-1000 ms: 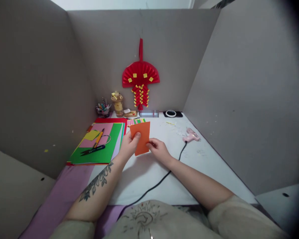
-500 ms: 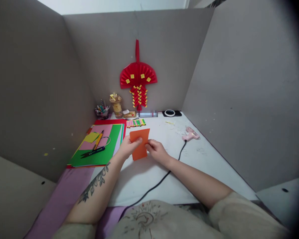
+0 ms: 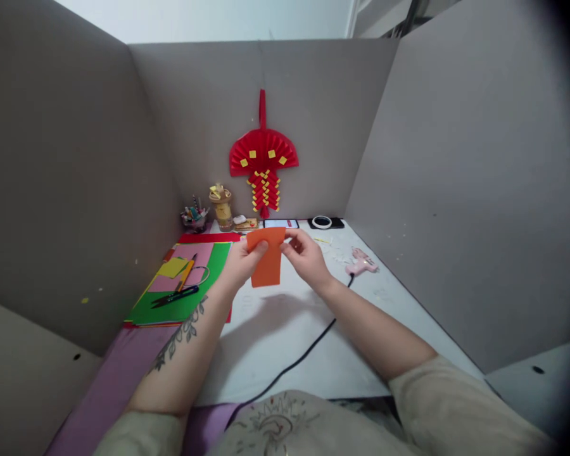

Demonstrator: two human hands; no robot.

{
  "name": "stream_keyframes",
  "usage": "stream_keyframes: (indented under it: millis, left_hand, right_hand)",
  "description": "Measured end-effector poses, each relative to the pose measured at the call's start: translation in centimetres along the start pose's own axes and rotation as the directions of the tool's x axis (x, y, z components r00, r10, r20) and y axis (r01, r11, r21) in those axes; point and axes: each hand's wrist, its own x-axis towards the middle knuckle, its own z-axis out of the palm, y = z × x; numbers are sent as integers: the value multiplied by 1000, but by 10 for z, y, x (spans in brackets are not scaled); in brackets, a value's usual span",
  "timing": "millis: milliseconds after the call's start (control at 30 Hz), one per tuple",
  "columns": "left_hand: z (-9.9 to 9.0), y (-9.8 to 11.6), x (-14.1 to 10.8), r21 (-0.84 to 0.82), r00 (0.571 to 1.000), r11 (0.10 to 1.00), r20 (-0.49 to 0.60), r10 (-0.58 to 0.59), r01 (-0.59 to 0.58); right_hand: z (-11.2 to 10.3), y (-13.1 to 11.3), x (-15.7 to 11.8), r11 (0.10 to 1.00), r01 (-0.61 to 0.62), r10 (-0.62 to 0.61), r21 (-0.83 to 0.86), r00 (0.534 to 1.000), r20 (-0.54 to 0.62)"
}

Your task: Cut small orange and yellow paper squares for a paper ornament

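Observation:
An orange sheet of paper (image 3: 266, 269) hangs upright in the air over the table, its shadow falling on the white top below. My left hand (image 3: 243, 261) grips it at the left edge, thumb lying across the front and the other fingers hidden behind. At the upper right edge, my right hand (image 3: 308, 258) has its thumb and forefinger closed on the paper near the corner. Whether the sheet is folded or in several layers, I cannot tell.
Coloured paper sheets (image 3: 215, 258) lie at left, with thread snips (image 3: 175, 295) and a yellow cutter (image 3: 186, 273) on top. A pink glue gun (image 3: 361, 263) rests at right, its black cord (image 3: 304, 356) crossing the table. A red paper fan ornament (image 3: 264, 152) hangs on the back panel.
Both hands have raised the orange paper higher off the table. My right hand's fingers have moved from the middle of its right edge to near the upper corner. The view has tilted up slightly.

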Motion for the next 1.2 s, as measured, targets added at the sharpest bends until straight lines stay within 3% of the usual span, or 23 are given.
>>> stream_keyframes:
  millis: [167, 433, 700, 933, 1067, 1200]
  left_hand:
    - [0, -11, 6, 54, 998, 997, -13, 55, -54]
    - [-31, -38, 0, 366, 993, 929, -78, 87, -53]
    - [-43, -42, 3, 370, 988, 925, -89, 124, -82]
    - [-43, -44, 3, 434, 987, 894, -53, 149, -112]
    - [-40, -33, -1, 374, 990, 926, -99, 101, -57]
    - [-33, -21, -7, 267, 999, 964, -32, -13, 21]
  right_hand:
    - [-1, -4, 22, 998, 38, -40, -50, 998, -55]
    - [7, 31, 23, 987, -142, 144, 81, 989, -18]
    - [13, 35, 20, 972, -199, 193, 122, 979, 61]
    - [14, 36, 18, 971, -204, 198, 123, 978, 61]
    - [10, 25, 19, 972, -196, 190, 129, 980, 58]
    - [2, 12, 19, 977, -160, 154, 140, 987, 56]
